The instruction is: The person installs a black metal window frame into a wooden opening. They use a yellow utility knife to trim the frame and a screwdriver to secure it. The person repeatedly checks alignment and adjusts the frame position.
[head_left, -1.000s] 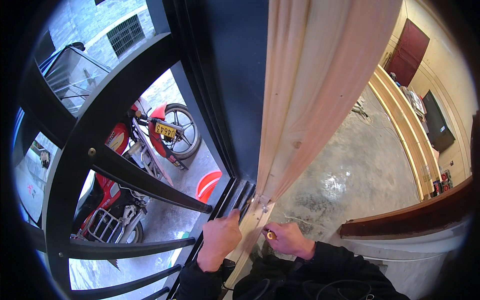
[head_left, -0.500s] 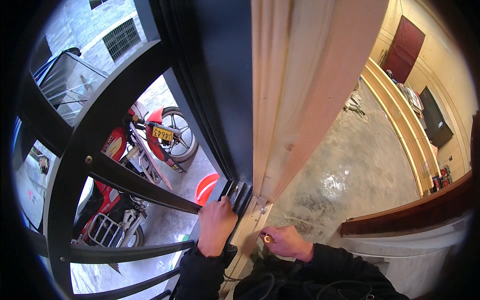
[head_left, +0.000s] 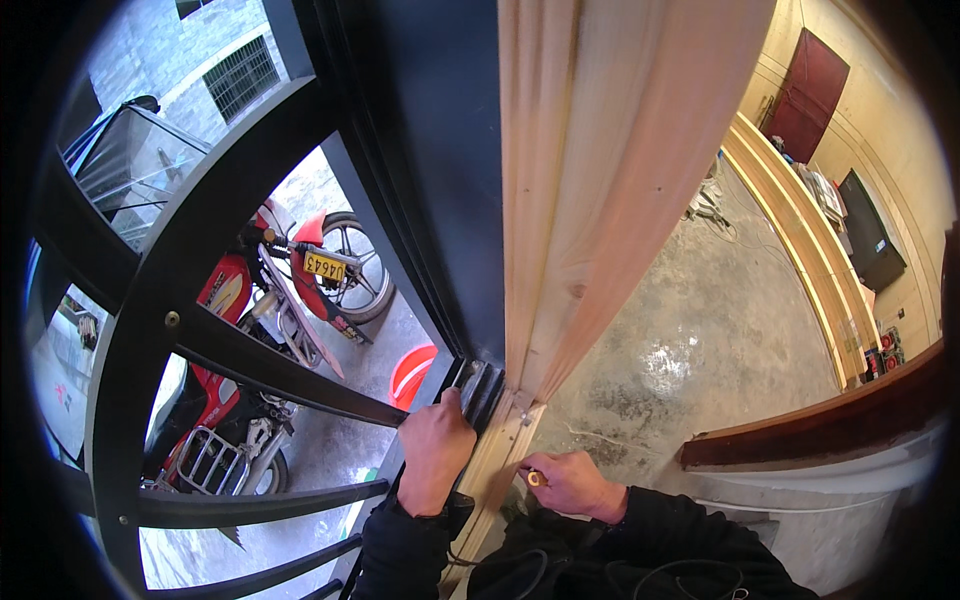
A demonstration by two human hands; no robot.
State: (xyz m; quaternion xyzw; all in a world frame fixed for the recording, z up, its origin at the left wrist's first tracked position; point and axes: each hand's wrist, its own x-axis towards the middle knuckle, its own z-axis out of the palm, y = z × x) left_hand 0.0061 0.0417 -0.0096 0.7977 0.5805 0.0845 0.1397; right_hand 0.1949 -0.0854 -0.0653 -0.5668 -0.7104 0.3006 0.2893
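A tall pale wooden frame post (head_left: 575,200) stands against a black metal door frame (head_left: 440,180). My left hand (head_left: 435,450) grips the black frame at its foot, fingers wrapped over the edge beside the wood. My right hand (head_left: 565,482) rests on the lower wooden strip (head_left: 500,460), pinching a small yellowish pencil-like thing (head_left: 534,479) against the wood. Both sleeves are black.
Black curved gate bars (head_left: 250,360) fill the left. Behind them stand red motorcycles (head_left: 290,290) and an orange-red bucket (head_left: 412,372). At the right lie a concrete floor (head_left: 700,340), long wooden mouldings (head_left: 800,240) by the wall and a dark wooden rail (head_left: 810,430).
My left hand has slid a little up the black frame edge. My right hand has shifted slightly toward the wooden strip. The view has swung so the post stands more upright.
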